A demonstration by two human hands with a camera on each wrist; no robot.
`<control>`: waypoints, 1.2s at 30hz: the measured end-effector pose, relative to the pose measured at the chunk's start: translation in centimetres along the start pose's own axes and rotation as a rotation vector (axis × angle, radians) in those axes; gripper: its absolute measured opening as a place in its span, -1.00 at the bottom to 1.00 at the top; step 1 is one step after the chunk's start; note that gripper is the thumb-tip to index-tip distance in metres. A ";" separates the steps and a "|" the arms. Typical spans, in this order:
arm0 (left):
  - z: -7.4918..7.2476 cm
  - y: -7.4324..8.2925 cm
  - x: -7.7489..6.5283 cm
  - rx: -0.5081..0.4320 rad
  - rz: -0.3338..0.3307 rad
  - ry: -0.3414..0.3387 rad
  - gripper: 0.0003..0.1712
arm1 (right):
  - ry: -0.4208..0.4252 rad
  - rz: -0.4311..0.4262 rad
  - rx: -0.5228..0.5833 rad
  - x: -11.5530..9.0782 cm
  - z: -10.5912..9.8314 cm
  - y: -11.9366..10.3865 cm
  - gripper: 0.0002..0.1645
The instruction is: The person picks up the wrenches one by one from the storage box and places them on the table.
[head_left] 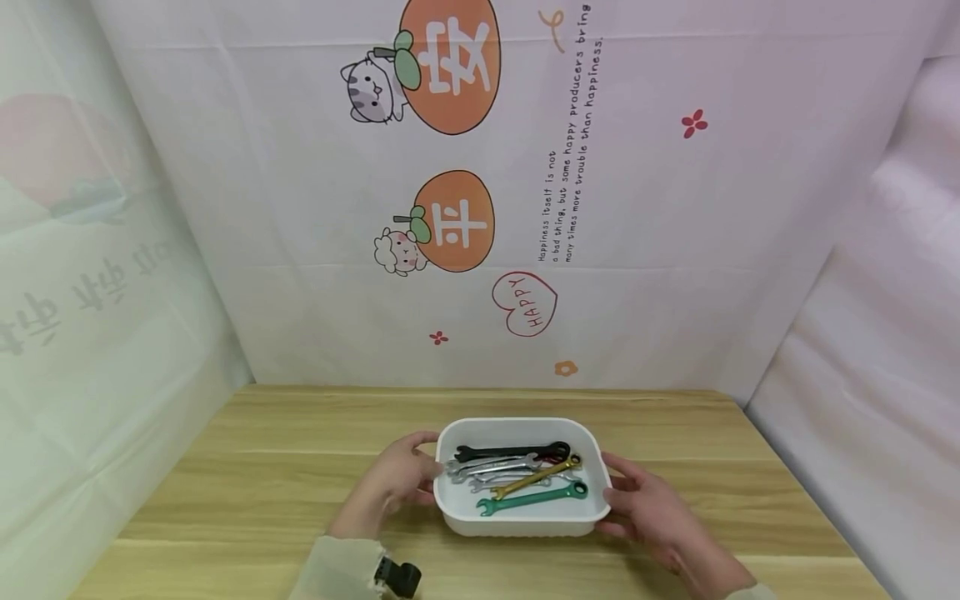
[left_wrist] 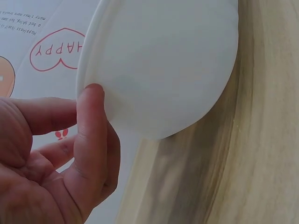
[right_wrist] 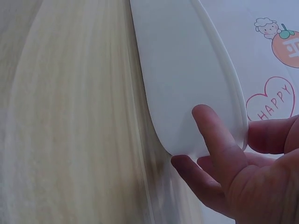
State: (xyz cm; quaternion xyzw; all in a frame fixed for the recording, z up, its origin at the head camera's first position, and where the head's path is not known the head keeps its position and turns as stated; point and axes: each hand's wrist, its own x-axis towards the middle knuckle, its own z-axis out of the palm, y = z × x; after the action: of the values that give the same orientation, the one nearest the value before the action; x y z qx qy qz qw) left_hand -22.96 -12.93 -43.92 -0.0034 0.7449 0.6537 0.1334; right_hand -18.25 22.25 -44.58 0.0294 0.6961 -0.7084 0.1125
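Observation:
A white plastic tub (head_left: 525,528) with rounded corners sits over the wooden table, wrenches lying inside it. Among them are a black wrench (head_left: 506,453), several silver wrenches (head_left: 491,467), a gold wrench (head_left: 534,479) and a green wrench (head_left: 532,500) nearest the front wall. My left hand (head_left: 403,471) grips the tub's left end, a fingertip at the rim in the left wrist view. At the opposite end my right hand (head_left: 647,507) holds the tub, its fingers against the outer wall and lower edge in the right wrist view.
The wooden table (head_left: 247,500) extends around the tub. Behind it hangs a white printed cloth (head_left: 637,250), with more pale cloth at the left (head_left: 112,400) and right (head_left: 885,350). A small black device (head_left: 397,577) sits at the left sleeve.

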 end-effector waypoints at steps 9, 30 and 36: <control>-0.8 -0.2 -0.6 -0.015 -0.001 0.000 -0.31 | -0.020 -0.004 0.002 -0.2 0.9 -0.2 -0.24; -1.2 -0.6 -2.7 -0.027 -0.003 -0.008 -0.11 | -0.034 -0.014 0.016 -0.4 1.8 0.5 -0.25; -1.3 -0.9 -3.0 -0.067 -0.006 -0.014 -0.06 | -0.008 0.000 0.011 -0.5 2.1 0.5 -0.25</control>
State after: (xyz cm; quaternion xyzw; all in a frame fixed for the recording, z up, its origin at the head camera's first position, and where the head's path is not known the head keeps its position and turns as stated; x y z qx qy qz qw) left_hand -20.14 -14.80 -44.06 -0.0055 0.7216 0.6779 0.1401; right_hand -17.46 20.23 -44.90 0.0272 0.6918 -0.7123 0.1152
